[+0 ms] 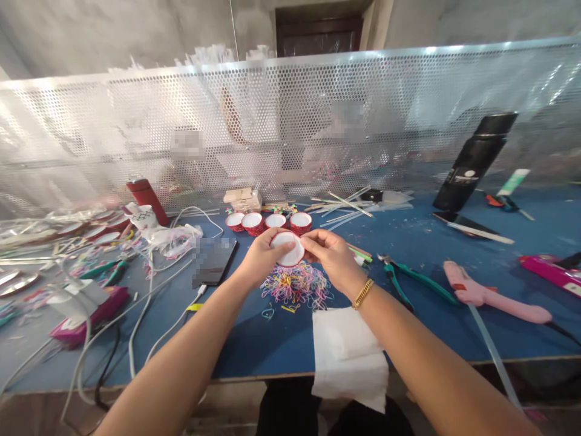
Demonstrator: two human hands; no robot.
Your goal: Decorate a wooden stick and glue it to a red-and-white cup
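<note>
Between my two hands is a small round white disc with a red rim (287,253), held above the table. My left hand (262,257) grips its left side, the thumb lying across the white face. On the right edge, the fingers of my right hand (329,251) pinch the rim. Below them lies a heap of thin pastel loops (297,287), some pink, yellow and blue. Just beyond my hands, several small red-sided round pieces with white tops (253,223) stand in a row, with small coloured bits at their back edges.
Pliers with green handles (420,281) and a pink glue gun (494,297) lie to the right. A phone (215,263) with a charging cable is at left. A black flask (474,160), a red bottle (147,201) and a perforated metal screen (281,79) stand behind. White cloth (349,351) hangs over the front edge.
</note>
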